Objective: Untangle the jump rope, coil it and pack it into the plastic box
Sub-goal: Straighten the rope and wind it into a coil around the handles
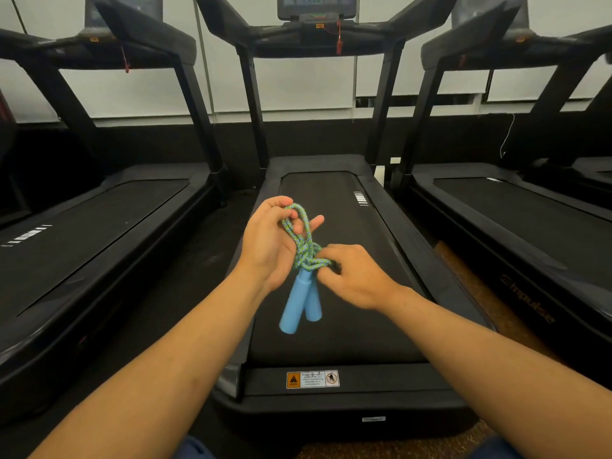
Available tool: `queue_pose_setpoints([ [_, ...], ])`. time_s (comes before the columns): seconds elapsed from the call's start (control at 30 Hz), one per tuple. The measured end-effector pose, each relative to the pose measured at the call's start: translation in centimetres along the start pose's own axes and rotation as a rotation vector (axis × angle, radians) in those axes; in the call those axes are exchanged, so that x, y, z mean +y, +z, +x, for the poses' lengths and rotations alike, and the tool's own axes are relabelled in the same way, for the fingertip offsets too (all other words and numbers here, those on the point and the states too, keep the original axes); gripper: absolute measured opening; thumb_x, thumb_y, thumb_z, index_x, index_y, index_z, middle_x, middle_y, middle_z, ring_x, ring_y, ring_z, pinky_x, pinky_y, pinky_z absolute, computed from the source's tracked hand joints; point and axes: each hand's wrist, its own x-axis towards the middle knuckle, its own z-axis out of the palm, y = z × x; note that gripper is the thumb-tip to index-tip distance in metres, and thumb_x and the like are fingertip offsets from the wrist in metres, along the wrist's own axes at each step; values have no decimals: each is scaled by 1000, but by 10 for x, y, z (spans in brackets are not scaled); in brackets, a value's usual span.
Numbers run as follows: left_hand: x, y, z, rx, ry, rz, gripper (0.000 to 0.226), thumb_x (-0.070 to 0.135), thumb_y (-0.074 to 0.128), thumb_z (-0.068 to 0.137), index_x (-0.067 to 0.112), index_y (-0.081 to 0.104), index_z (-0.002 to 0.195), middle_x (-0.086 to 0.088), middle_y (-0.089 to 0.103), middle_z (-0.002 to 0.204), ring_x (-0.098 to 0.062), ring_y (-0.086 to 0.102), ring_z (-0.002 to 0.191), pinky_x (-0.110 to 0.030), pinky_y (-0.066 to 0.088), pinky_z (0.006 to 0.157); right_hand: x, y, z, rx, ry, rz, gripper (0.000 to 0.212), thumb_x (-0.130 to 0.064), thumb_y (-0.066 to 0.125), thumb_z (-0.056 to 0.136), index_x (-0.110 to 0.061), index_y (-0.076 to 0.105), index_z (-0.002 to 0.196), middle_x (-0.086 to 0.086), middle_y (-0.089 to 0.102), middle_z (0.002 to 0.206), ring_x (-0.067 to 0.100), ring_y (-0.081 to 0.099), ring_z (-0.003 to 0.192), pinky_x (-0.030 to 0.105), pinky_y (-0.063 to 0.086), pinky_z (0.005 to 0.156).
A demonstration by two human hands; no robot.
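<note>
The jump rope [303, 240] is a blue-green braided cord bunched into a short bundle, held in the air above a treadmill belt. Its two light blue handles [299, 304] hang side by side below the bundle, pointing down towards me. My left hand [270, 243] grips the upper loops of the cord, with a loop over the fingers. My right hand [356, 276] pinches the wrapped cord just above the handles. No plastic box is in view.
I face the middle treadmill [331, 329], with its black belt under my hands and a warning sticker [313, 379] on its near end. Two more treadmills stand left [82, 233] and right [516, 220]. Dark floor runs between them.
</note>
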Motion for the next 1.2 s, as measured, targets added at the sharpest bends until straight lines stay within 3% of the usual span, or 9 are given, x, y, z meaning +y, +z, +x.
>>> queue_pose_setpoints([
  [0.13,4,0,-1,64,-65,-68,25,-3,32,90,9,52,81,-4,33,65,-12,28,48,-21,34,40,1,3,4,-36,454,540,48,-44,41,88,-10,70,72,14,52,68,14,36,54,36,37,63],
  [0.23,5,-1,-1,48,-82,-89,26,-2,31,89,11,51,77,-1,27,60,-9,24,42,-20,26,35,-2,8,5,-48,547,773,35,-31,50,89,-14,67,63,14,46,61,14,32,47,32,29,53],
  [0.4,8,-9,5,43,23,135,26,-4,35,89,10,56,81,-3,36,61,-11,25,42,-34,57,65,2,7,2,-166,524,925,18,1,56,97,-4,71,89,3,57,70,7,32,48,21,30,48],
  [0.57,1,-9,2,81,192,588,29,-14,48,87,9,65,85,-2,49,66,-4,55,51,-55,54,99,3,0,5,-207,486,825,18,10,58,87,0,69,97,7,61,73,7,45,55,20,34,50],
  [0.67,-5,-5,-1,18,234,654,27,-9,52,83,13,67,78,6,54,59,-6,54,55,-55,54,99,-1,0,6,-260,488,779,22,13,57,83,-1,68,96,16,61,80,11,48,58,22,34,50],
  [0.8,-2,4,-10,-98,103,344,36,-17,38,87,6,60,71,-1,30,47,-8,29,39,-48,59,87,-8,-1,6,-295,503,763,24,13,60,83,6,67,104,20,59,93,9,46,59,20,33,49],
  [0.93,4,2,-4,-33,67,184,28,-9,41,83,8,58,68,0,34,49,-10,31,39,-39,59,78,-5,1,9,-228,518,763,28,12,60,84,10,65,112,13,61,82,6,46,53,20,33,48],
  [1.07,24,-15,2,-111,246,1234,38,-1,70,80,27,72,106,2,51,67,-20,56,59,-29,46,62,1,-5,8,-158,536,627,29,8,61,86,3,66,114,4,62,78,2,51,55,17,40,52],
  [1.2,32,-6,-8,-326,-22,1963,61,36,89,73,23,68,129,-3,69,114,-22,64,110,-32,50,87,5,-10,5,-193,496,431,24,-3,68,83,-15,72,104,6,69,87,10,61,73,29,52,72],
])
